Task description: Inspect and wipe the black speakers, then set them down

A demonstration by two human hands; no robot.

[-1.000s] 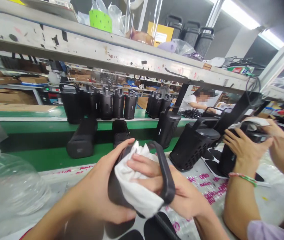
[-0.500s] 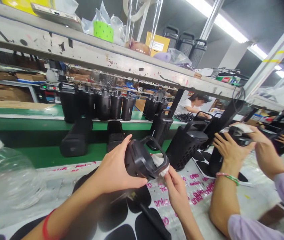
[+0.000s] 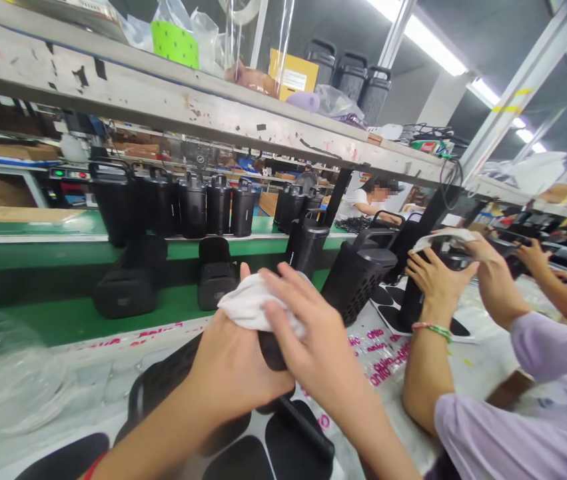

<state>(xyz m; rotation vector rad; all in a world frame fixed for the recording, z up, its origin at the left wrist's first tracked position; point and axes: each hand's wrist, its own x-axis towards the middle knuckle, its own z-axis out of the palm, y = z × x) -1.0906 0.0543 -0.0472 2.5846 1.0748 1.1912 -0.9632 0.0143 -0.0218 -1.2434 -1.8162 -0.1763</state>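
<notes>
Low at frame centre, gripping a black plastic speaker in the left hand, pressing a soft white cloth evenly against it with curled right fingers

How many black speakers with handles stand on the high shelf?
3. They stand in one row on the shelf, right of the yellow box: first speaker, second speaker, third speaker. Others may be hidden behind them.

A row of black speakers stands along the green conveyor belt, beneath a scuffed shelf holding a yellow box. To the right, a co-worker in a lilac sleeve holds another speaker and a white cloth.
</notes>
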